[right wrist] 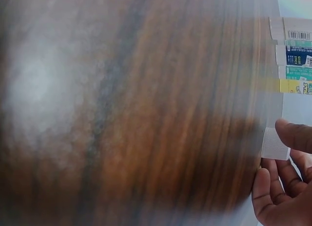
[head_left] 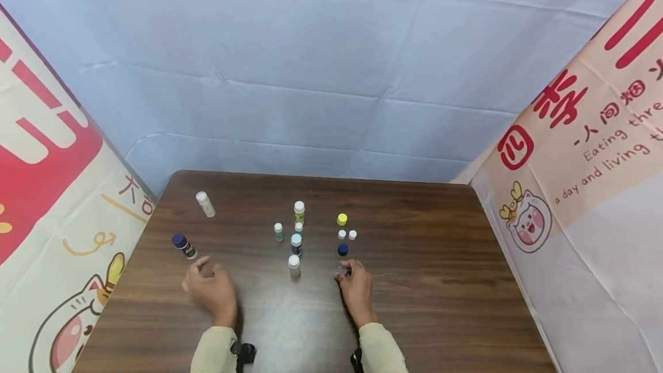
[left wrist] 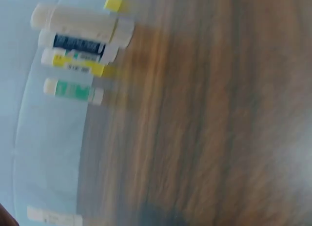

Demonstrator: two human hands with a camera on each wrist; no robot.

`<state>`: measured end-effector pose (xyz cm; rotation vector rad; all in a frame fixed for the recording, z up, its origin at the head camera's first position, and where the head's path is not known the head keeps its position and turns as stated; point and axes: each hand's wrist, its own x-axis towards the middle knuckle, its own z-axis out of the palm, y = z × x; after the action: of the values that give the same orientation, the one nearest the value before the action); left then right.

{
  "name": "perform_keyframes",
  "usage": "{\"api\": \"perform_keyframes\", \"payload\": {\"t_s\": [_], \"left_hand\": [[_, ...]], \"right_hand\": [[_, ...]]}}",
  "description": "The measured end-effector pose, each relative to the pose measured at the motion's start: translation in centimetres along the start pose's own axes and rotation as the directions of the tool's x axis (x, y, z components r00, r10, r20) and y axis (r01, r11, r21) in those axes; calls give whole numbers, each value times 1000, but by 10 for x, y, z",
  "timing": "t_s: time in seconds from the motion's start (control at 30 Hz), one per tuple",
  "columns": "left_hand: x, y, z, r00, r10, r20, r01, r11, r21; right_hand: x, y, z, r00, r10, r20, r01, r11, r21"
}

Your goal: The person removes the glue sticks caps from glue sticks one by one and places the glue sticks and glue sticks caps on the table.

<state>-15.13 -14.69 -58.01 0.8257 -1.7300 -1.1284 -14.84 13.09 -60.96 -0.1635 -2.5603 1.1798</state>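
My right hand (head_left: pixel 357 289) pinches a white ribbed cap (right wrist: pixel 276 144) between thumb and fingers, low over the table. Just beyond it lie a dark blue cap (head_left: pixel 343 249), two small white caps (head_left: pixel 342 235) and a yellow cap (head_left: pixel 342 219). With fingers loosely bent and nothing visible in them, my left hand (head_left: pixel 211 291) is beside a blue-capped glue stick (head_left: pixel 185 246); whether they touch I cannot tell. Between the hands, several glue sticks stand in a loose group: a white one (head_left: pixel 294 266), a navy-labelled one (head_left: pixel 296 244), a yellow-labelled one (head_left: pixel 299 212) and a green one (head_left: pixel 278 232).
Another white glue stick (head_left: pixel 205 204) stands at the back left of the brown wooden table (head_left: pixel 430 281). A pale blue cloth (head_left: pixel 311 73) hangs behind the table, with printed cloths (head_left: pixel 564 200) along both sides.
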Motion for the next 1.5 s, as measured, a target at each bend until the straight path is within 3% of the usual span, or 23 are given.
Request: {"api": "perform_keyframes", "payload": {"t_s": [0.13,0.23,0.37,0.63,0.93,1.07,1.33,1.5], "left_hand": [[17,-5,3,990,-76,-116,79,997,18],[30,-10,6,978,-158,-137,163,986,31],[43,-16,9,959,-266,-94,268,963,9],[57,-24,13,933,-359,26,358,933,32],[68,-28,20,930,-348,115,355,934,-40],[68,-31,23,934,-339,112,348,935,-70],[66,-32,22,926,-362,109,371,926,-72],[65,-33,22,934,-340,106,349,934,-81]], "right_hand": [[0,0,0,1000,15,0,-15,1000,-1],[1,-1,0,1000,22,0,-22,1000,9],[1,0,0,1000,22,-3,-22,1000,18],[0,1,1,1000,24,0,-24,1000,20],[0,2,0,1000,16,9,-17,999,32],[0,2,0,1000,10,0,-10,1000,22],[0,3,0,1000,2,7,-2,1000,3],[1,3,0,1000,10,25,-10,1000,-15]]}}
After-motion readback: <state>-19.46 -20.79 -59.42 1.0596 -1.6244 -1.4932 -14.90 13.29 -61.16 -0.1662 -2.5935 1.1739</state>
